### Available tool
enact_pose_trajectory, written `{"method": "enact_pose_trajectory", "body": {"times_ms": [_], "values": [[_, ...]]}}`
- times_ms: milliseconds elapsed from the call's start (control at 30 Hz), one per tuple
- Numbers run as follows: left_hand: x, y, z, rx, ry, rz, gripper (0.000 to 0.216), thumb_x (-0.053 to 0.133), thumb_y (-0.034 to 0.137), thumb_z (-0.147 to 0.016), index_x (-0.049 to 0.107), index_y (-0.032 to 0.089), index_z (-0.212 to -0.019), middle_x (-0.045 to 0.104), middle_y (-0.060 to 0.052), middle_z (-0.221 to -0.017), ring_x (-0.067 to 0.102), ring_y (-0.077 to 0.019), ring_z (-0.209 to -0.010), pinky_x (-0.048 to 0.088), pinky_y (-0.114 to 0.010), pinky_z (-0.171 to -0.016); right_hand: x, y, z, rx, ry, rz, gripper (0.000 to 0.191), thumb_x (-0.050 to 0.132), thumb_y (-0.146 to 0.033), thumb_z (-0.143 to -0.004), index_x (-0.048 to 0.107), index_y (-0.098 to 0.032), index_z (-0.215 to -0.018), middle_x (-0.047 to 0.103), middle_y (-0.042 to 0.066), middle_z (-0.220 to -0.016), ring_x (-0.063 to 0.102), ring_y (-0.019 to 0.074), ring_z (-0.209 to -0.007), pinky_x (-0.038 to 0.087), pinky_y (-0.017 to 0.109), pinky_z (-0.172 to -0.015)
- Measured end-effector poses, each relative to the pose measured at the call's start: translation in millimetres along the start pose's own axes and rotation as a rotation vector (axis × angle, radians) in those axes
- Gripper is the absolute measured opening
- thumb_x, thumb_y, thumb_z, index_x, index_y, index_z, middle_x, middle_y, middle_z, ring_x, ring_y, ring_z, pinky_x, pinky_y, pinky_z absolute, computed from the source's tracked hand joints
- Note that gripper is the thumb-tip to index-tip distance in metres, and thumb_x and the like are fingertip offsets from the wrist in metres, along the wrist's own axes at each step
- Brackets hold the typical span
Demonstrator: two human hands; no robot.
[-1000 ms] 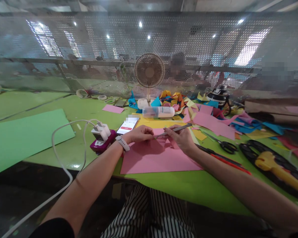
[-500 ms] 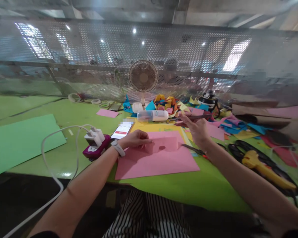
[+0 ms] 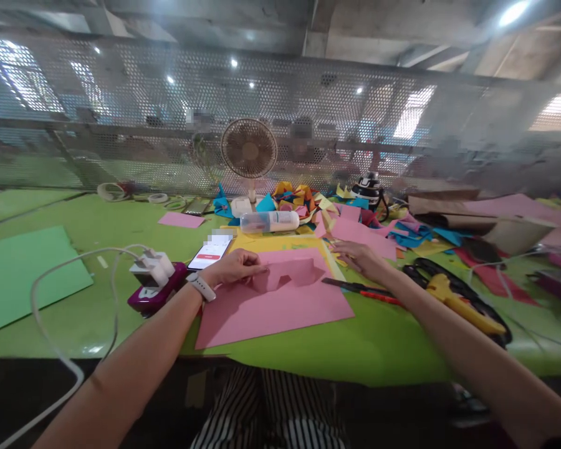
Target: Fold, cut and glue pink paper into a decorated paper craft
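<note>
Green surface (image 3: pixel 374 343), front edge: left hand (image 3: pixel 236 266) pinches folded pink paper (image 3: pixel 297 270); right hand (image 3: pixel 362 258), its metal tool now gone, lies loose, freed.

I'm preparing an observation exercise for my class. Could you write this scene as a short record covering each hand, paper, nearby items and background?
Left hand: pinching a small pink paper piece
Left wrist: white watch
Under the piece: larger pink sheet
Right hand: near the yellow paper; grip unclear
Nearby: lit phone, yellow-and-black tool
Background: round fan, perforated screen
</note>
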State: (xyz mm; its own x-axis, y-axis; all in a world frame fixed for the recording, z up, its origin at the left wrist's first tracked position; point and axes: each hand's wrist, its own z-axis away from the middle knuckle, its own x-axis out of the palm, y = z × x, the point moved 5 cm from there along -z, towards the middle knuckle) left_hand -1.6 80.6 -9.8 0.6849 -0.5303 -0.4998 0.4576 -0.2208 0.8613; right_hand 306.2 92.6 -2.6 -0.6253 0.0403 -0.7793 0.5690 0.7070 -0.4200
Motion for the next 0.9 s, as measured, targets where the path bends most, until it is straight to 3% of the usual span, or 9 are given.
{"method": "enact_pose_trajectory", "body": {"times_ms": [300,467,600,767,900], "values": [[-1,2,0,-0.021,-0.004,-0.02,0.04,0.063,0.053,-0.07,0.053,0.016,-0.063,0.05,0.004,-0.046,0.043,-0.0073,-0.041,0.03,-0.018,-0.041,4,10,2,0.101,-0.135,0.172,0.041,0.046,-0.005,-0.069,0.07,-0.024,-0.097,0.066,0.004,-0.109,0.058,0.022,-0.106,0.042,0.036,-0.094],[-1,5,1,-0.057,0.006,-0.029,0.043,0.062,0.058,-0.069,0.053,0.016,-0.064,0.052,0.003,-0.048,0.045,-0.0084,-0.041,0.03,-0.018,-0.039,-38,5,8,0.237,-0.096,0.276,0.037,0.046,-0.015,-0.078,0.065,-0.022,-0.109,0.065,0.004,-0.111,0.06,0.0206,-0.1,0.045,0.03,-0.086],[-1,7,2,-0.067,-0.019,0.002,0.041,0.065,0.055,-0.066,0.053,0.016,-0.064,0.053,0.003,-0.05,0.046,-0.0092,-0.044,0.031,-0.018,-0.041,-77,20,25,0.459,-0.139,0.449,0.026,0.048,-0.023,-0.078,0.069,-0.018,-0.092,0.07,0.006,-0.094,0.063,0.0198,-0.083,0.044,0.025,-0.069],[-2,7,1,-0.047,-0.035,0.02,0.037,0.072,0.047,-0.062,0.053,0.016,-0.065,0.055,0.003,-0.055,0.046,-0.009,-0.049,0.031,-0.018,-0.045,-80,36,43,0.57,-0.248,0.488,0.013,0.059,-0.025,-0.068,0.069,-0.017,-0.067,0.069,0.004,-0.066,0.062,0.0166,-0.062,0.039,0.022,-0.054],[-2,6,1,-0.064,-0.059,0.042,0.037,0.072,0.047,-0.061,0.053,0.015,-0.068,0.057,0.002,-0.058,0.049,-0.0098,-0.052,0.032,-0.018,-0.047,-89,31,55,0.595,-0.229,0.49,0.015,0.059,-0.029,-0.068,0.069,-0.018,-0.071,0.069,0.002,-0.066,0.061,0.0147,-0.06,0.04,0.021,-0.054]]}}
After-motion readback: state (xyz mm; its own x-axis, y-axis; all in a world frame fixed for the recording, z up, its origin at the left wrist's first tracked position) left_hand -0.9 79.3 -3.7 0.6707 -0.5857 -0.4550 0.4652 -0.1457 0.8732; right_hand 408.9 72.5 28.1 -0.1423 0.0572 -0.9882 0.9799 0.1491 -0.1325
